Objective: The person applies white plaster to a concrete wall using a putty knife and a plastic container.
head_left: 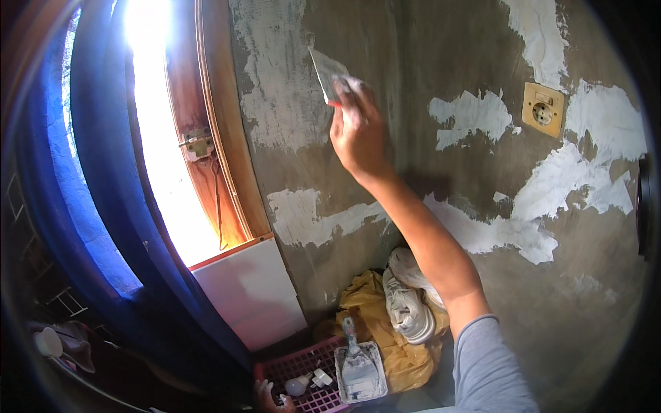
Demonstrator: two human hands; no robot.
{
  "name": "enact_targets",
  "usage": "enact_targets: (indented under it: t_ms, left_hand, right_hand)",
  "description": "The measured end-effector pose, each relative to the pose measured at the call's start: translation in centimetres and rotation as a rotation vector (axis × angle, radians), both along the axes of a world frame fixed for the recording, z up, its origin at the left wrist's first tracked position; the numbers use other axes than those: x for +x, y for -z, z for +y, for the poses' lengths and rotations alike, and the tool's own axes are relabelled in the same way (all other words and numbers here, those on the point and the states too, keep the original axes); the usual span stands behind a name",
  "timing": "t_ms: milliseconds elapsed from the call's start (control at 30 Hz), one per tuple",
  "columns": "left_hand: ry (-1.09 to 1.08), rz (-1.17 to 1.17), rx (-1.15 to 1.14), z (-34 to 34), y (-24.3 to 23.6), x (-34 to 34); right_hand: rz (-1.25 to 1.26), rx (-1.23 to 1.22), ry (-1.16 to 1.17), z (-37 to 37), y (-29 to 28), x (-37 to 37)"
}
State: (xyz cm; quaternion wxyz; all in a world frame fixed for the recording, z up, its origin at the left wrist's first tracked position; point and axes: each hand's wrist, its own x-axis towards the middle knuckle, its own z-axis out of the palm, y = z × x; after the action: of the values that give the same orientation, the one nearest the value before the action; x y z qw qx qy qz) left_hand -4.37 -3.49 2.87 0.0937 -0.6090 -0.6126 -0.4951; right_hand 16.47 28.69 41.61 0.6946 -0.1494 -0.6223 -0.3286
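Observation:
My right hand [359, 131] is raised against the wall, closed around a putty knife [327, 72]. Its wide, whitish blade touches the wall over a patch of white filler [279, 103] beside the window frame. Only part of my left hand [270, 398] shows, at the lower edge. Its whitened fingers curl at the left end of a pink plastic basket [275, 366], seemingly over the rim. On the basket lies a square tray [374, 392] smeared with white filler, with a second putty knife [351, 337] resting in it. A light bulb [297, 385] and a white plug adapter [321, 378] lie beside the tray.
A wooden window frame [231, 138] and blue curtain [110, 138] stand left, above a white panel [251, 289]. Worn white shoes [407, 310] rest on yellow-brown cloth [361, 296] at the wall's foot. A cream socket [542, 110] sits among filler patches at right.

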Motion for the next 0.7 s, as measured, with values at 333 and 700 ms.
enact_targets:
  t_ms: [333, 700]
  left_hand:
    - [-0.026, 0.011, -0.004, -0.2, 1.2, 0.1]
    - [-0.043, -0.007, 0.012, -0.4, 1.3, 0.1]
  right_hand:
    - [-0.225, -0.095, 0.068, 0.2, 5.3, -2.1]
    - [-0.048, -0.424, 0.061, -3.1, -2.7, -1.3]
